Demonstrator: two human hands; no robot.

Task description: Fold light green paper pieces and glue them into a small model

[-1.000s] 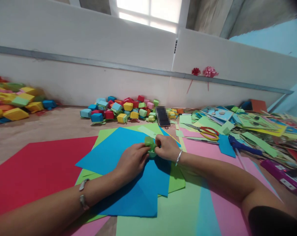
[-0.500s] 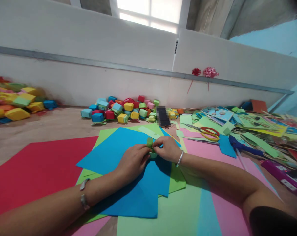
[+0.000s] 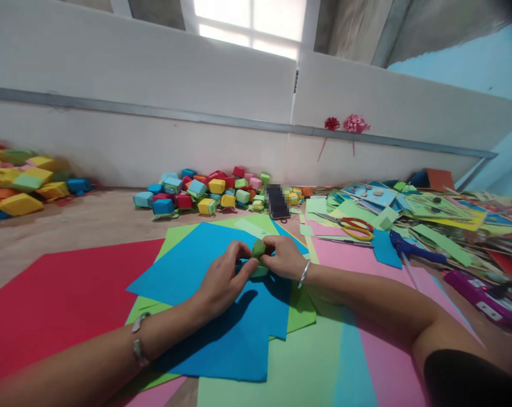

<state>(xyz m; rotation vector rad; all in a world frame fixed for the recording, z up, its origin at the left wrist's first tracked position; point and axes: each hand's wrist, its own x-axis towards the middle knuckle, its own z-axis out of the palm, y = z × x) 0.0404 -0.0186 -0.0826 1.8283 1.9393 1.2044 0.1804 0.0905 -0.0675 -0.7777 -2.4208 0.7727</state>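
Over the blue paper sheet (image 3: 234, 345), my right hand (image 3: 286, 258) pinches a small folded green paper piece (image 3: 258, 249) between thumb and fingers. A paler green part (image 3: 261, 272) shows just below that piece. My left hand (image 3: 219, 280) is at its left side, thumb and fingers apart, with the thumb tip close to or touching the piece. Some of the folded piece is hidden behind the fingers. Under the blue sheet lie green sheets (image 3: 302, 316), and a red sheet (image 3: 69, 305) spreads out to the left.
Small coloured paper boxes (image 3: 183, 200) are heaped by the wall, with another heap (image 3: 39, 181) at far left. A phone (image 3: 278, 202) stands behind my hands. On the right lie scissors (image 3: 357, 227), a blue glue gun (image 3: 412, 249), a purple power strip (image 3: 485, 297) and paper scraps.
My left fingers have loosened from the green paper piece and spread apart. My right hand still pinches it. The view has shifted slightly, so everything sits a little further left.
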